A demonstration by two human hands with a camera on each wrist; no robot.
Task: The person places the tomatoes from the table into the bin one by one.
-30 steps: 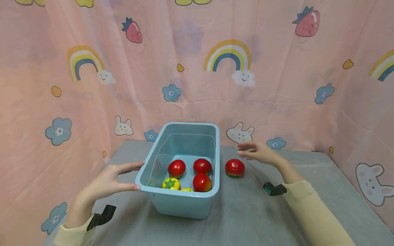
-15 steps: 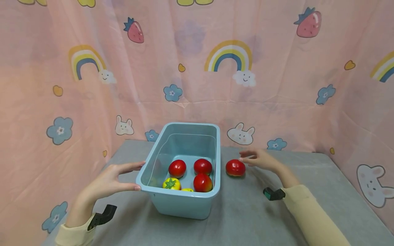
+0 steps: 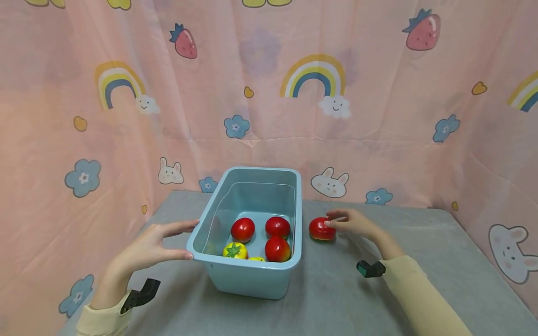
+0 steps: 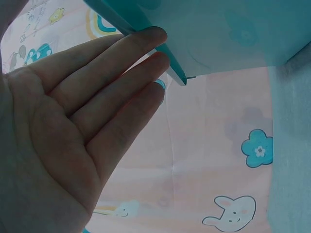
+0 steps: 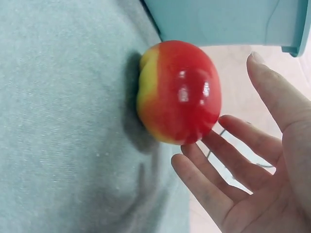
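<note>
Lighting is bright, soft and even. Specular glare marks the apple [image 5: 180, 92]. Wrist views are slightly soft; head view bows at the edges.

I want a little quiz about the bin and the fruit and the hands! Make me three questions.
1. How many all-red fruits lie inside the blue bin?
2. True or false: the right hand has the red fruit on the table lifted into the air.
3. Which part of the bin does the left hand touch: A) its near left corner, B) its far wall, C) its floor?

Key:
1. Three, beside a yellow fruit with a green top.
2. False. It sits on the grey table; straight fingers reach it, no grip yet.
3. A.
</note>
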